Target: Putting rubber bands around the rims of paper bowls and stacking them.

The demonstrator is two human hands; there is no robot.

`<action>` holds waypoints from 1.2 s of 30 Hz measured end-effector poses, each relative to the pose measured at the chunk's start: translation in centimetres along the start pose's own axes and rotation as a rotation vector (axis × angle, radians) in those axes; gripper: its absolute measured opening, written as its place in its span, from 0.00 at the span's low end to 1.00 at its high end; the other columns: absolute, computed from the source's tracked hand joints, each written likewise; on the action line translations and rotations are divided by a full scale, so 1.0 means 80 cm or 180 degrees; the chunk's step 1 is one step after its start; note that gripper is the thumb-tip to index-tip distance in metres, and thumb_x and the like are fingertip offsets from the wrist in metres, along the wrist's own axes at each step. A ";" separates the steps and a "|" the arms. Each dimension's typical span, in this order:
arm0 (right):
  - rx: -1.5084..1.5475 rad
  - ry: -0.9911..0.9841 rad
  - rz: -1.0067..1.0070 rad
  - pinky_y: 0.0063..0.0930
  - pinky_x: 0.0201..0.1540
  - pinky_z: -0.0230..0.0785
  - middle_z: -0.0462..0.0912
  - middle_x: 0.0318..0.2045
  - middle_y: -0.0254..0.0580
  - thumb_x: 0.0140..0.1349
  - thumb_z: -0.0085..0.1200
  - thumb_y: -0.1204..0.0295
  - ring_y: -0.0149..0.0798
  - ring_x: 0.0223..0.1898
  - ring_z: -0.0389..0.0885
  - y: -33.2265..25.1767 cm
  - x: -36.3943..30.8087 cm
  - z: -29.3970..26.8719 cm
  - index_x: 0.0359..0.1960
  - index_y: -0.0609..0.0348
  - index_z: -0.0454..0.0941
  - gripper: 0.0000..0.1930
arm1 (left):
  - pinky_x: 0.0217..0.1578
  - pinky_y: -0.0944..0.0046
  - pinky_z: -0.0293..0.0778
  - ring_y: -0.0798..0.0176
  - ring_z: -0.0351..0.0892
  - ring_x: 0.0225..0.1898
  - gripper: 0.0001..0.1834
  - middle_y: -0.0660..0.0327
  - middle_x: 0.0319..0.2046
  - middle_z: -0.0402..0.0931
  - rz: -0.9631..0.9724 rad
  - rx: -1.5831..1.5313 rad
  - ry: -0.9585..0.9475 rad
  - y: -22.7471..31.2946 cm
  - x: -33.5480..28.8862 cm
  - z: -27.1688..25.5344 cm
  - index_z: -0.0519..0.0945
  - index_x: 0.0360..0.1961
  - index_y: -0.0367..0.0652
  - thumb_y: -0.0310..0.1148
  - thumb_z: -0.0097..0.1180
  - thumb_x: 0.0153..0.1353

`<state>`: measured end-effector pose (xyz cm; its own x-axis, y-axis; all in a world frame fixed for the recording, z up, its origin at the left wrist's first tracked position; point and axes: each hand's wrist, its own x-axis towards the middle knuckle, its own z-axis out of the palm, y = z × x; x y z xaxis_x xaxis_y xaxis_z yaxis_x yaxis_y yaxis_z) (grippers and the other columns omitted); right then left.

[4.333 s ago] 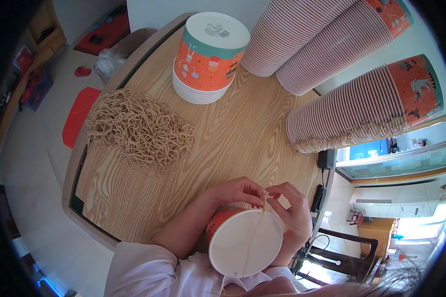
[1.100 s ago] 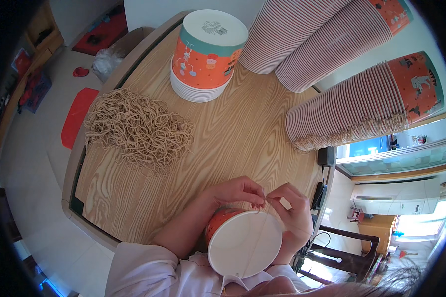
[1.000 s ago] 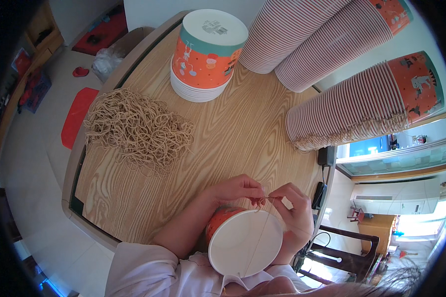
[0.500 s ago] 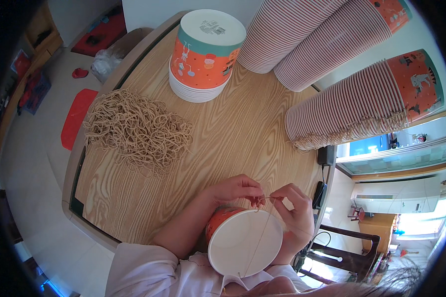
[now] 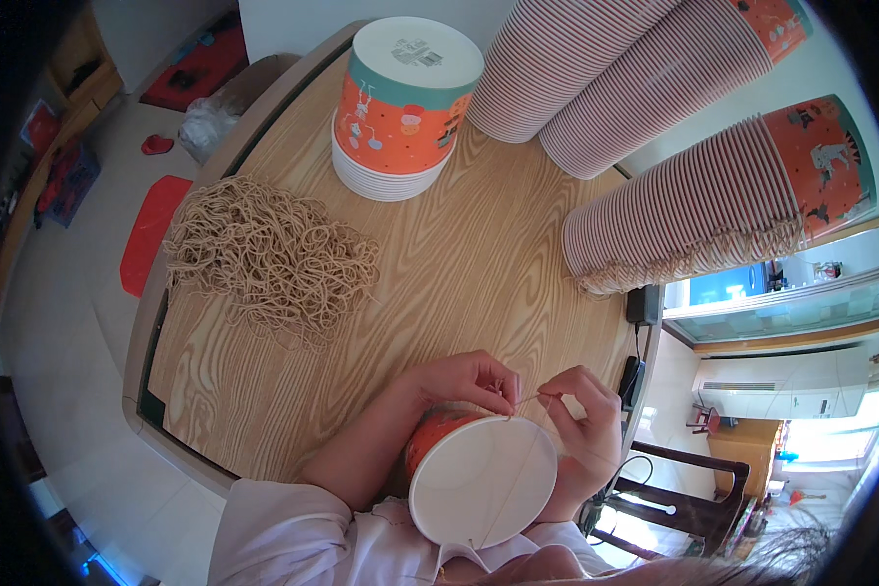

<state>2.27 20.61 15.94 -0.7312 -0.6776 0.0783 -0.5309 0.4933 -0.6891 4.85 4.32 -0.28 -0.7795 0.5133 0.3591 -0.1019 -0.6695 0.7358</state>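
Note:
An orange paper bucket [image 5: 446, 493] leans against my body, its white open mouth turned upward. A thin tan string [image 5: 501, 491] runs across the mouth from the near rim to the far rim. At the far rim, my left hand [image 5: 471, 379] pinches the string close to the bucket's edge. My right hand [image 5: 586, 420], just to the right, holds the string's end between thumb and forefinger. A short length stretches between the two hands. Whether there is a knot at the rim is too small to tell.
A tangled heap of tan string [image 5: 269, 259] lies on the left of the wood-grain table [image 5: 459, 264]. Upside-down buckets [image 5: 400, 122] are stacked at the back. Tall nested stacks [image 5: 645, 88] stand back right; a nearer stack [image 5: 689, 195] has string ends hanging along it.
My right hand has moved slightly right, drawing out the string. My left fingers have come down closer to the bucket's rim. The bucket stays in place.

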 end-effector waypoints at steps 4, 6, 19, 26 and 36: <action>0.0037 -0.0010 -0.0066 0.31 0.33 0.70 0.80 0.28 0.43 0.47 0.60 0.83 0.44 0.31 0.79 0.000 -0.001 -0.001 0.29 0.63 0.79 0.07 | 0.40 0.69 0.71 0.69 0.77 0.37 0.04 0.62 0.32 0.78 0.0049 0.0092 -0.0179 0.003 -0.001 0.000 0.81 0.33 0.36 0.25 0.59 0.58; 0.0008 -0.0191 -0.0083 0.31 0.33 0.70 0.79 0.28 0.43 0.48 0.59 0.83 0.44 0.31 0.79 0.000 0.002 -0.002 0.30 0.63 0.78 0.07 | 0.40 0.69 0.72 0.69 0.77 0.37 0.04 0.61 0.32 0.78 0.0061 0.0182 -0.0253 0.006 -0.002 0.001 0.81 0.34 0.36 0.25 0.59 0.59; -0.0252 -0.0464 -0.0224 0.28 0.33 0.70 0.79 0.27 0.44 0.47 0.58 0.85 0.43 0.30 0.80 0.011 0.016 0.014 0.30 0.65 0.77 0.07 | 0.40 0.70 0.72 0.70 0.77 0.37 0.02 0.61 0.32 0.78 -0.0359 -0.0153 0.0091 0.013 -0.007 0.004 0.78 0.32 0.36 0.23 0.59 0.58; -0.0164 -0.0157 -0.0051 0.33 0.36 0.70 0.79 0.27 0.43 0.47 0.59 0.83 0.46 0.31 0.78 0.001 0.007 0.004 0.30 0.62 0.78 0.08 | 0.39 0.70 0.71 0.71 0.76 0.36 0.02 0.62 0.32 0.78 -0.0152 -0.0177 -0.0257 0.005 -0.007 -0.001 0.78 0.31 0.37 0.22 0.59 0.57; -0.0101 -0.0202 -0.0072 0.33 0.34 0.68 0.78 0.26 0.42 0.47 0.59 0.83 0.45 0.31 0.78 0.004 0.007 0.005 0.30 0.62 0.78 0.08 | 0.40 0.69 0.71 0.69 0.75 0.39 0.02 0.62 0.34 0.77 -0.0145 -0.0003 -0.0225 0.019 -0.011 -0.004 0.79 0.33 0.37 0.23 0.58 0.58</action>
<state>1.84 20.20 15.47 -0.6907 -0.7216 0.0470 -0.5610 0.4938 -0.6644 5.17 2.71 0.34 -0.7285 0.5798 0.3649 -0.1369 -0.6450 0.7518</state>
